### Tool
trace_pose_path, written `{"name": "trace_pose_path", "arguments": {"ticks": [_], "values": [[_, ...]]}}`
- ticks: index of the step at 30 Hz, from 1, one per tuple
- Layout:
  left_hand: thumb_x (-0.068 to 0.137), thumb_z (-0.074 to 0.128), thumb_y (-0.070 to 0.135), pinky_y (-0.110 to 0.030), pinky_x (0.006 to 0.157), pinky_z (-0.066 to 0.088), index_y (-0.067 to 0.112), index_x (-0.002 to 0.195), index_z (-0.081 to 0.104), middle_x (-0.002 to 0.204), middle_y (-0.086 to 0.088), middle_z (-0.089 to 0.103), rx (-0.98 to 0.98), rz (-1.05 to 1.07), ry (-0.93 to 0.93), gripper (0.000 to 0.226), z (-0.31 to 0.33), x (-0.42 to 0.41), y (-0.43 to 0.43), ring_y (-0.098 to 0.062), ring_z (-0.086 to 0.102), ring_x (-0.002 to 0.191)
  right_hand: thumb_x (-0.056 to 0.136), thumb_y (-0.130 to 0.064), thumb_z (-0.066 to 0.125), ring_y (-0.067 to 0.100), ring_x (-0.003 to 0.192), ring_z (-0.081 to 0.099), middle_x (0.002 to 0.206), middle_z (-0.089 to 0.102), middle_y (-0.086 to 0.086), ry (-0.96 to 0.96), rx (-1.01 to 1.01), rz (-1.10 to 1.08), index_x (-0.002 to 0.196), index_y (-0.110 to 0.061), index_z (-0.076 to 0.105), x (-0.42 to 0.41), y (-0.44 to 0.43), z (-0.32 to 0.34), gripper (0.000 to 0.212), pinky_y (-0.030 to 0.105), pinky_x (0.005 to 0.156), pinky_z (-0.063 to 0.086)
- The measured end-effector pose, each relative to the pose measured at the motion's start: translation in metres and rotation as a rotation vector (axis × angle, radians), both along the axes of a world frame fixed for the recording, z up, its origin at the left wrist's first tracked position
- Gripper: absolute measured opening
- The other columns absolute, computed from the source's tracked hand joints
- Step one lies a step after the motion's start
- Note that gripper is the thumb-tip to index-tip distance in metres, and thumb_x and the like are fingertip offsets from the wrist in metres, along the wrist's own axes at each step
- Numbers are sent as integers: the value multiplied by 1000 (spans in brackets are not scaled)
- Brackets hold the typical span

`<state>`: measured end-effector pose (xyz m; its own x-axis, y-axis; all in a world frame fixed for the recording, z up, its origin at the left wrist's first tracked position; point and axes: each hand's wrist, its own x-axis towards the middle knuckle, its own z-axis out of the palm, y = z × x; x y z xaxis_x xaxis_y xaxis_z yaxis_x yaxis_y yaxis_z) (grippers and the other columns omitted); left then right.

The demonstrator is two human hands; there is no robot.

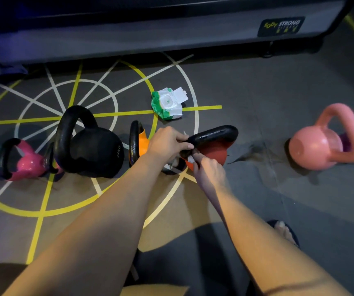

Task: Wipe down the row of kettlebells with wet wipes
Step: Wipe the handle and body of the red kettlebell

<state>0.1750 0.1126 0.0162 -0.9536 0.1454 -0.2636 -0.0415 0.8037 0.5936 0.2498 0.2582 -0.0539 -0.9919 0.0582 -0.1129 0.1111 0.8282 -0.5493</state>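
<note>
Bare forearms, dark sandal on foot

Both bare forearms lay stretched forward and converging, the left hand curled knuckles-up round the kettlebell handle, the right hand just below and beside it, its fingertips pinching a wet wipe against that handle.

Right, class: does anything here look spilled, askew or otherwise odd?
A dark, wet-looking patch marks the floor between the red kettlebell and the pale pink kettlebell; whether spill or stain is unclear. The wipes pack lies with its lid flipped open.
</note>
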Motion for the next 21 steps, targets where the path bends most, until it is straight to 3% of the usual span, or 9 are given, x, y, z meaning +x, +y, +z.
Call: {"name": "trace_pose_path", "arguments": {"ticks": [3, 5, 7, 9, 11, 13, 15, 17, 21], "values": [[83, 82, 41, -39, 93, 54, 26, 113, 79, 107, -1, 78, -24, -1, -2, 34, 4, 4, 3, -17, 69, 106, 100, -20, 50, 31, 86, 70, 107, 69, 2, 20, 263, 112, 118, -26, 60, 0, -2, 0, 22, 33, 61, 41], [85, 81, 41, -40, 93, 54, 25, 115, 78, 110, -2, 77, -29, 2, 9, 35, 3, 6, 4, -18, 68, 108, 99, -21, 49, 33, 85, 69, 101, 70, 5, -25, 199, 14, 114, -25, 64, -2, -7, 0, 22, 33, 62, 42], [85, 81, 40, -37, 96, 53, 25, 117, 77, 112, 0, 77, -22, 12, 18, 36, 3, 8, 4, -17, 68, 111, 96, -26, 51, 27, 75, 67, 87, 71, 3, -68, -253, -197, 103, -30, 72, -3, -16, 3, 22, 35, 62, 51], [86, 81, 38, -29, 95, 53, 24, 122, 75, 117, 2, 75, -7, 19, 16, 39, 3, 8, 4, -15, 68, 112, 96, -22, 53, 19, 58, 61, 80, 71, 3, -120, -796, -467, 89, -30, 75, -8, -20, 9, 24, 31, 52, 50], [86, 81, 37, -24, 87, 53, 25, 120, 76, 113, 4, 77, 8, 19, 3, 36, 1, 8, 3, -15, 71, 104, 98, -13, 56, 14, 50, 53, 83, 71, 6, -217, -1148, -647, 95, -20, 76, -9, -16, 16, 22, 24, 45, 43], [85, 81, 39, -31, 88, 55, 28, 112, 79, 105, 3, 78, -14, 0, 3, 30, -1, 6, 2, -16, 73, 97, 96, -9, 58, 9, 46, 47, 79, 68, 5, -254, -1462, -748, 108, -9, 72, -8, -14, 21, 19, 20, 42, 39], [83, 82, 43, -36, 94, 54, 28, 115, 77, 111, 2, 77, -17, 7, -5, 35, -1, 4, 2, -16, 69, 107, 96, -7, 55, 4, 42, 44, 72, 61, 1, -277, -1799, -801, 104, -9, 68, -5, -15, 23, 15, 16, 39, 37], [82, 82, 45, -37, 99, 51, 28, 120, 75, 119, 4, 75, -25, 8, -6, 42, -1, 2, 2, -17, 64, 118, 99, -7, 50, 3, 40, 41, 69, 59, -4, -269, -1975, -817, 95, -14, 62, -3, -22, 23, 15, 13, 38, 34], [85, 80, 44, -37, 99, 51, 29, 122, 74, 121, 2, 74, -27, 11, -1, 41, -5, 1, 2, -18, 63, 121, 99, -9, 56, 2, 44, 46, 68, 62, -4, -225, -1853, -860, 98, -17, 68, -5, -37, 18, 14, 15, 43, 37]]}}
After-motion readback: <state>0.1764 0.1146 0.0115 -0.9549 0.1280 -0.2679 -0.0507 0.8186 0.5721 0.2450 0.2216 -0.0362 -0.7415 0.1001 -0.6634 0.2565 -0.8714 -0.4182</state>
